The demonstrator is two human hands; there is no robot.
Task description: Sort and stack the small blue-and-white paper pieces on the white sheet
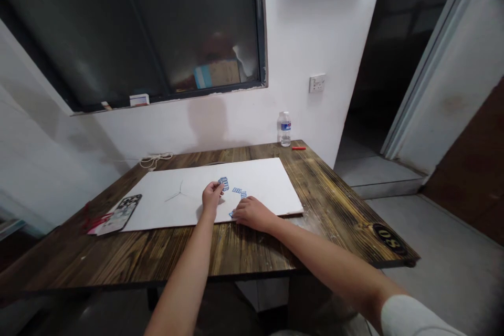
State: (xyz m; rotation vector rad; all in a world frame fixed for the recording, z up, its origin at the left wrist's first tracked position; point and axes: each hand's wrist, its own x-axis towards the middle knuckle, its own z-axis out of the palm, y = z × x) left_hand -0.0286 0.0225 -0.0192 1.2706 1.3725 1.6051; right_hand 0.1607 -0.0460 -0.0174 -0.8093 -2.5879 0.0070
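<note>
My left hand (pixel 211 195) is closed on a small blue-and-white striped piece (pixel 224 184), pinched between thumb and fingers just above the white board. On the white board (pixel 157 184), to the right of it, lie a blue-striped piece (pixel 237 190) and another striped piece (pixel 243 195) that touches or nearly touches it. My right hand (pixel 252 212) rests low on the board, fingers bent downward. Beside its fingertips shows a bit of blue (pixel 231 214), partly covered by the hand. Whether the right fingers grip anything is hidden. Thin dark lines (pixel 180 192) mark the board's left half.
A patterned dark-and-white flat object (pixel 122 212) and a red tangle (pixel 96 223) lie at the board's left end. A white cord (pixel 153 159), a water bottle (pixel 285 131) and a red pen-like stick (pixel 298 148) are along the back of the wooden table (pixel 334 210).
</note>
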